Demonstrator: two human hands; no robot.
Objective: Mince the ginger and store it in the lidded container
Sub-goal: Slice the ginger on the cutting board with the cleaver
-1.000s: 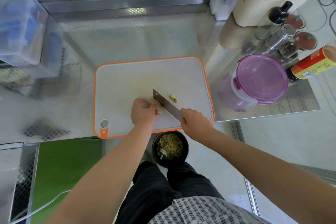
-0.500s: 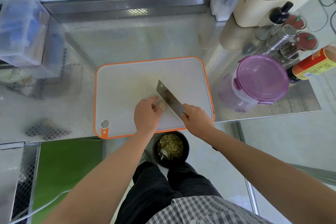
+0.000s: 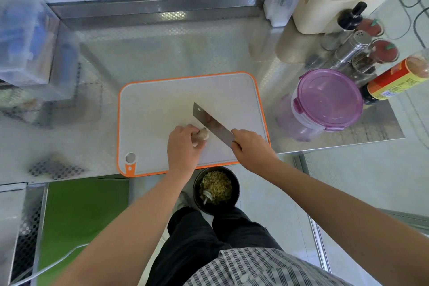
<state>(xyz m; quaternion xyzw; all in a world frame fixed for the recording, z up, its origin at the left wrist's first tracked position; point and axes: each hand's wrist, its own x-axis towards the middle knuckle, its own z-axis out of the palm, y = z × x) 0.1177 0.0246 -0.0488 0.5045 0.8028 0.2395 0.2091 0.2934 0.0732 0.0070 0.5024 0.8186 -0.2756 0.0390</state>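
Ginger point(image 3: 204, 134): one pale knob, centre of frame, on orange-rimmed cutting board point(image 3: 162, 100), near its lower edge; long axis approx. lower left to upper right, free end towards the blade; left hand point(image 3: 183, 148): fingers curled round the knob's lower-left end, pinning it; right hand point(image 3: 251, 146): wrapped round handle of cleaver point(image 3: 212, 123); blade runs to upper left, just right of the free end; touching or not, can't tell; lidded container point(image 3: 329, 97): purple lid on, right of board, nearer right hand.
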